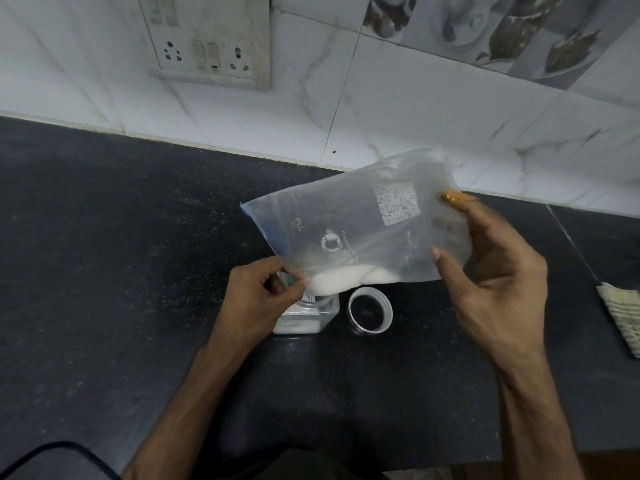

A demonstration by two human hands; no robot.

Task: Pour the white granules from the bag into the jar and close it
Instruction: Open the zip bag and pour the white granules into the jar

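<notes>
- the left hand [258,296] has its grip closed, thumb and fingers pinching the low corner of the clear plastic bag [356,220] right over the mouth of the glass jar [313,318]; the jar stands directly beneath this grip, touching the bag's corner, with a layer of white granules already in its base.
- the remaining white granules [349,277] sit pooled along the bag's bottom edge, between the two grips and just right of the left one.
- the screw lid [370,314] lies open side up on the table, just beside the jar and below the bag, between the hands.
- the right hand [498,271] is a looser grip, thumb and fingertips clamped on the bag's raised end, tilting it down toward the left.
- risk: i judge that if the pinched corner drifts off the narrow mouth, or the right grip lifts too steeply, granules will surge and spill onto the table; the limp bag could also nudge the jar.
- the table [104,271] is dark speckled stone against a white tiled wall with a socket panel [207,46]; a folded cloth [623,317] lies well right of the right grip.
</notes>
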